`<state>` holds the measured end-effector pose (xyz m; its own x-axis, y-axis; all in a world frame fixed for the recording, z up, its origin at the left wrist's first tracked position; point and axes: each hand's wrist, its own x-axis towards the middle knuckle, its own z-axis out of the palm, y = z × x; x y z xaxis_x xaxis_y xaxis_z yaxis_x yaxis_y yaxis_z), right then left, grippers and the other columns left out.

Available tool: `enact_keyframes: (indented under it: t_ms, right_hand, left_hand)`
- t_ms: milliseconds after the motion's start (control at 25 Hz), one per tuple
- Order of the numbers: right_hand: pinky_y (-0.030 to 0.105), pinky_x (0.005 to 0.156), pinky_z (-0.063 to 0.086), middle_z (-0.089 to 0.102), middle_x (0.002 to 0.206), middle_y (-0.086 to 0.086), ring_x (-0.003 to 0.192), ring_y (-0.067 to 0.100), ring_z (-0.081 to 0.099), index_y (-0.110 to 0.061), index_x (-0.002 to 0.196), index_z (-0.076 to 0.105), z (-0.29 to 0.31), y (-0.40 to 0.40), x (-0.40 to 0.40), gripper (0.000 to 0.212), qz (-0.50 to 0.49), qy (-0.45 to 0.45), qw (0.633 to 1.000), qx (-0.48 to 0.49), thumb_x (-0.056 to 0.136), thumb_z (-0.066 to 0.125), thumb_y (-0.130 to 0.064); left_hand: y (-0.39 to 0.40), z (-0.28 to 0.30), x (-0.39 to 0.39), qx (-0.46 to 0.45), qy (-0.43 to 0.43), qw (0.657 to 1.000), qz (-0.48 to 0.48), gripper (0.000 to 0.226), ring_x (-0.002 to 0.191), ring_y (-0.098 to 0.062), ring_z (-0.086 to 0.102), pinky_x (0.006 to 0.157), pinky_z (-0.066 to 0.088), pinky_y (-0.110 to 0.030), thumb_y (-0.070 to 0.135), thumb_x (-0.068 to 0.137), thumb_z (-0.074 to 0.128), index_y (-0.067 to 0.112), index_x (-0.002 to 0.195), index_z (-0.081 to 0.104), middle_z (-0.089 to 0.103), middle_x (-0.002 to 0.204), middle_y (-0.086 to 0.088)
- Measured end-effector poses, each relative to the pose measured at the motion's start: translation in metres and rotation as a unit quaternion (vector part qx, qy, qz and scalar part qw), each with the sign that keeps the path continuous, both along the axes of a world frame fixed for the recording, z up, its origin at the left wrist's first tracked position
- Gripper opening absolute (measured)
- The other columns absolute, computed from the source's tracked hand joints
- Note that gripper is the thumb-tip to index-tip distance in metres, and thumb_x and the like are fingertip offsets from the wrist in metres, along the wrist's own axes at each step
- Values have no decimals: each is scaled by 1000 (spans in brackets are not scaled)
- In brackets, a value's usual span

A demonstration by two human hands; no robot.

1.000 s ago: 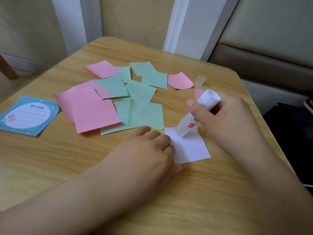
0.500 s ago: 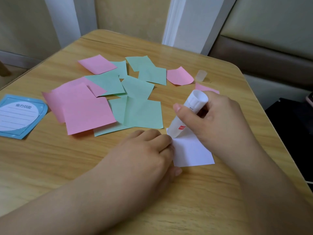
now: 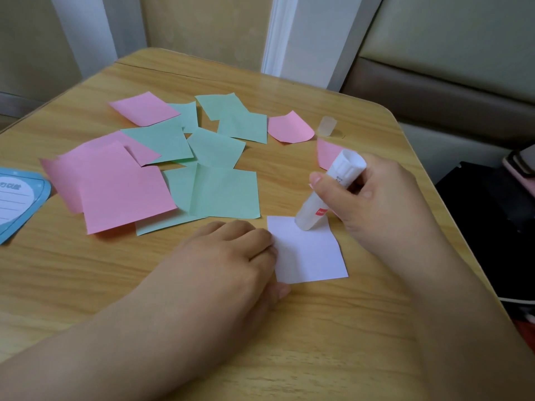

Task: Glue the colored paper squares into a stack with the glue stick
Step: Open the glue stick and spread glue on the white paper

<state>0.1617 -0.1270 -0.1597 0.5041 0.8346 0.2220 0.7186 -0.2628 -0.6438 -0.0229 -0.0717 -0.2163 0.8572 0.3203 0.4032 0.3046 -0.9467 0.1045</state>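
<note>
— Glue stick (image 3: 327,195) first: we see it tilted in our right hand (image 3: 373,204), fingers wrapped round its barrel, its low end touching the far edge of the white paper square (image 3: 309,253) near us on the table (image 3: 289,342).

— And the tip itself?

— Too small to make out. Our left hand (image 3: 228,256) lies knuckles up on that square's left edge, hiding it; fingers curled under, so we cannot tell how they press.

— What else is covered?

— A pink square (image 3: 327,153) sits partly behind the stick. Far left, pink and green squares (image 3: 214,175) overlap; the blue card (image 3: 17,201) is cut off. The clear cap (image 3: 327,126) stands far right.
</note>
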Motion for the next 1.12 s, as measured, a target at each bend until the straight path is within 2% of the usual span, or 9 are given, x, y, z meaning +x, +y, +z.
enact_keyframes:
  t_ms: [80, 200, 280, 400, 520, 720, 880, 1000, 1120]
  right_hand:
    - [26, 50, 43, 67, 65, 2, 60, 17, 60, -9, 72, 63, 0, -3, 5, 34, -5, 10, 1000, 0, 81, 62, -42]
    - [23, 46, 37, 65, 66, 12, 60, 24, 58, -4, 73, 61, 1, -7, 9, 38, -14, 5, 1000, 2, 81, 61, -42]
    - [22, 47, 36, 65, 65, 13, 59, 23, 55, -4, 73, 61, 1, -8, 10, 38, -23, 3, 1000, 3, 81, 61, -41]
    - [19, 45, 37, 64, 57, -1, 51, 12, 55, -8, 67, 58, 6, -11, 9, 34, -33, -1, 999, 8, 83, 62, -38]
    - [8, 40, 32, 50, 39, -22, 40, -4, 49, -9, 61, 50, 14, -15, 3, 35, -37, 7, 998, 55, 87, 60, -29]
    - [15, 42, 32, 52, 48, -8, 44, 6, 44, -11, 61, 54, 10, -12, -16, 37, 7, 18, 998, 52, 82, 63, -40]
    - [13, 45, 34, 51, 50, -14, 47, 3, 45, -13, 62, 54, 3, -8, -27, 36, 28, 21, 999, 24, 78, 61, -45]
    - [11, 46, 35, 55, 51, -17, 48, 0, 49, -14, 62, 56, 2, -6, -29, 33, 46, 42, 998, 17, 81, 63, -39]
    - [13, 47, 37, 58, 53, -11, 50, 2, 50, -12, 66, 58, 0, -6, -26, 33, 45, 44, 998, 16, 80, 62, -41]
  left_hand:
    - [0, 1, -1, 6, -3, 1000, 1, 43, 81, -23, 65, 71, 51, -36, 41, 87, 41, 12, 84, 73, 69, 91, 0]
    - [0, 1, -2, 15, -9, 1000, 0, 41, 83, -23, 66, 76, 40, -33, 41, 87, 42, 13, 86, 71, 70, 95, 0]
    - [0, 1, -2, 18, -8, 1000, -4, 40, 86, -22, 66, 77, 43, -33, 41, 87, 42, 14, 87, 71, 70, 97, 1]
    - [1, -1, -4, 15, -8, 1000, -6, 40, 88, -21, 66, 80, 41, -32, 42, 87, 42, 15, 87, 72, 70, 100, 1]
    - [1, -1, -6, 6, -3, 1000, -2, 41, 90, -20, 65, 80, 41, -32, 42, 87, 42, 16, 90, 73, 68, 102, 3]
    - [-1, 1, -7, -5, 4, 1000, 9, 42, 77, -19, 58, 67, 51, -33, 44, 87, 40, 18, 86, 72, 57, 89, 3]
    - [0, 2, -7, 10, 4, 1000, 20, 42, 70, -19, 50, 62, 47, -35, 44, 87, 39, 18, 85, 72, 50, 77, 3]
    - [0, 0, -6, 13, 6, 1000, 22, 41, 68, -19, 50, 62, 45, -33, 43, 87, 39, 19, 85, 72, 50, 75, 4]
    - [0, 1, -5, 16, 7, 1000, 22, 41, 67, -20, 50, 60, 46, -32, 42, 87, 39, 19, 83, 73, 52, 73, 4]
